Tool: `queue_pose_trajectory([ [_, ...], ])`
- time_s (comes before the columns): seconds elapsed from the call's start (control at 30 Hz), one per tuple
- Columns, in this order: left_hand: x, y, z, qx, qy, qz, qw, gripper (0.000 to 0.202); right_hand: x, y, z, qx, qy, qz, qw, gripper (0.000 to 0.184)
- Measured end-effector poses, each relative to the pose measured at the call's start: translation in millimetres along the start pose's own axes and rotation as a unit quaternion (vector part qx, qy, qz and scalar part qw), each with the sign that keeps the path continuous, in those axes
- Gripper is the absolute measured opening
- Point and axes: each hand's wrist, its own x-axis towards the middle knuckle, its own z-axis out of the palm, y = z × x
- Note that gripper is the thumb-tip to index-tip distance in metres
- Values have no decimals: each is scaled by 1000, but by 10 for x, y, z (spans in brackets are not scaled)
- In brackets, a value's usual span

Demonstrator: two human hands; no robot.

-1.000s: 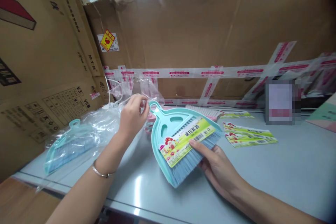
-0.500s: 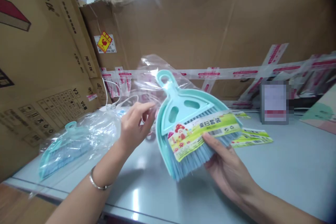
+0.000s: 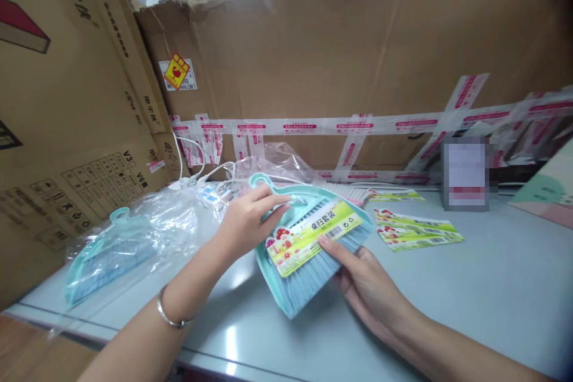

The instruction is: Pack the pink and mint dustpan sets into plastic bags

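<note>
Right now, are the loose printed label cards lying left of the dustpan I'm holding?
No, the loose printed label cards lie on the table to the right of the teal dustpan that your right hand holds.

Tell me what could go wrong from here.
The label card might bend or slip, since the right hand presses its thumb on the card's lower edge while holding the brush-and-dustpan set.

The clear plastic behind the handle might snag on the set or the left hand, which is close by.

The loose cards on the table could get knocked out of line if the right arm swings across.
</note>
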Motion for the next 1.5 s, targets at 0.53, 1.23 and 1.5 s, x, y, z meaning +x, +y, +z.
queue_pose_trajectory([
  [0.53,-45,130,106,46,2,91,995,22,23,10,-11,23,7,-22,999,49],
  [1.23,1,189,266,-554,49,-479,679,30,91,-54,-19,119,53,-51,990,51],
  [1.5,55,367,133,-624,-74,-504,592,73,151,-84,-50,133,85,-91,983,44],
])
